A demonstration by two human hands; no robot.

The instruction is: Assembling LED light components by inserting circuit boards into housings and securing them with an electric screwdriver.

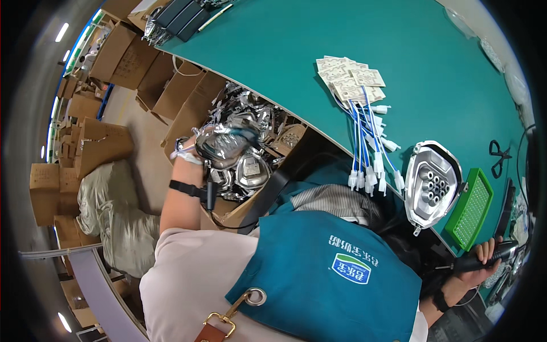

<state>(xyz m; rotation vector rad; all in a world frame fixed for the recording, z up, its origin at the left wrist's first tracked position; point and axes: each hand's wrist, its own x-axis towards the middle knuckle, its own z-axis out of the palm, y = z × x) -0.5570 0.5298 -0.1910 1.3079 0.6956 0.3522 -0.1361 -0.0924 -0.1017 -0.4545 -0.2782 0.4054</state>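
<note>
My left hand (198,143) reaches over an open cardboard box at my left side. A shiny silver metal housing (227,142), smeared by motion, is in its grip; the fingers are mostly hidden behind it. More silver housings (250,171) lie heaped in the box below. At the far right, my right hand (484,256) is wrapped around a black electric screwdriver (496,255). Near the bench edge sits another silver housing (434,185) with several round cylinders inside. To its left are stacked white circuit boards (347,77) with blue and white wires (364,134) ending in white connectors.
A green perforated tray (470,210) and black scissors (499,158) lie on the green bench (273,51). Dark rectangular blocks (181,18) stand at its far left corner. Cardboard boxes (105,142) and a covered pile (114,211) occupy the floor to my left.
</note>
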